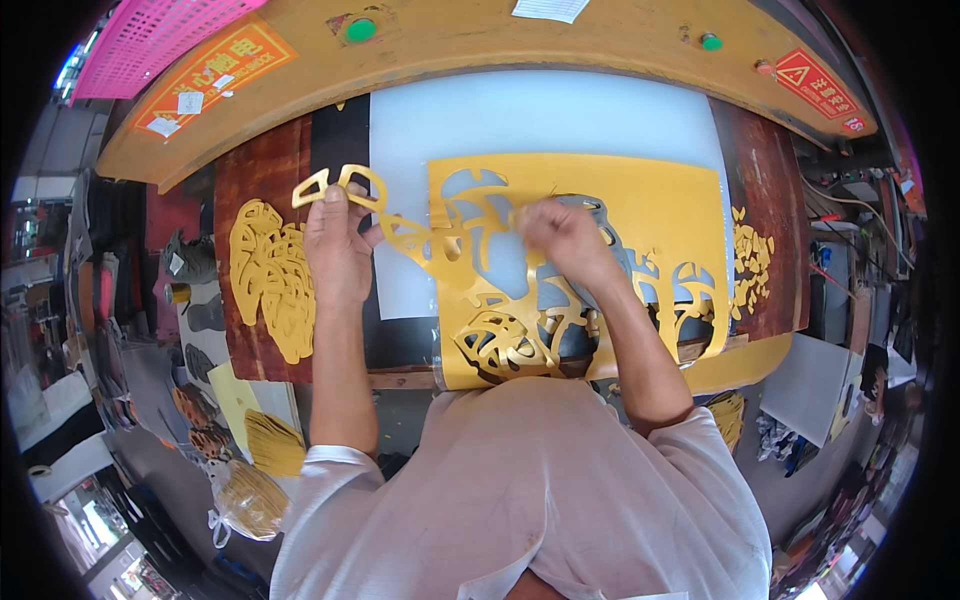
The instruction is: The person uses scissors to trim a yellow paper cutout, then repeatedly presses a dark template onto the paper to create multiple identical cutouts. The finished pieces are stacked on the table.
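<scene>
My left hand (338, 245) is closed on a yellow cut-out piece (380, 190) with open loops, raised at the left edge of the white cutting board (545, 110). My right hand (568, 240) is curled, its fingertips smeared by motion, over the yellow sheet (640, 185). Whatever is in its fingers cannot be made out. Openings have been cut through the left and near parts of the sheet. A grey curved cutting die (616, 243) lies on the sheet, partly hidden behind my right forearm. Left of my left hand lies a pile of yellow cut pieces (275, 275).
Small yellow scraps (750, 262) lie on the board's right side. Across the far side runs an orange machine beam (540, 48) with green buttons (360, 30). A pink basket (150, 40) stands at the far left. Lower left is a clear bag of yellow pieces (248, 498).
</scene>
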The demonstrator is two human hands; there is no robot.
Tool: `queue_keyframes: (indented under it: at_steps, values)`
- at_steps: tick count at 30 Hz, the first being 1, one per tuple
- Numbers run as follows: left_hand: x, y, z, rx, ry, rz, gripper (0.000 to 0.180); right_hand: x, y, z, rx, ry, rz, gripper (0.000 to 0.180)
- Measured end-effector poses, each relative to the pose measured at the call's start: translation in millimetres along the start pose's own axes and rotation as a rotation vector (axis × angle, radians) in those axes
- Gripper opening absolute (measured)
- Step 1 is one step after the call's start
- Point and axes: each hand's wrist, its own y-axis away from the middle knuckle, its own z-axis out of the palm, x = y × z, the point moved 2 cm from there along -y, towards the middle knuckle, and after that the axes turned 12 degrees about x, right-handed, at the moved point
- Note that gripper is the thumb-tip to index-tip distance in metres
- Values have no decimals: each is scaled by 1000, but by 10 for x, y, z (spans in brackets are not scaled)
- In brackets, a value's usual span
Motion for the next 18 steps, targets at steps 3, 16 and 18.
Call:
queue_keyframes:
  at_steps: [3, 16, 18]
  values:
    - [-78, -72, -58, 9, -231, -3, 33, -1, 80, 81, 33, 247, -398, 30]
    - [-1001, 379, -255, 140, -1342, -4, 51, 583, 165, 736, -100, 130, -264, 17]
    - [-1074, 360, -254, 145, -1388, 99, 49, 596, 198, 778, -87, 167, -254, 19]
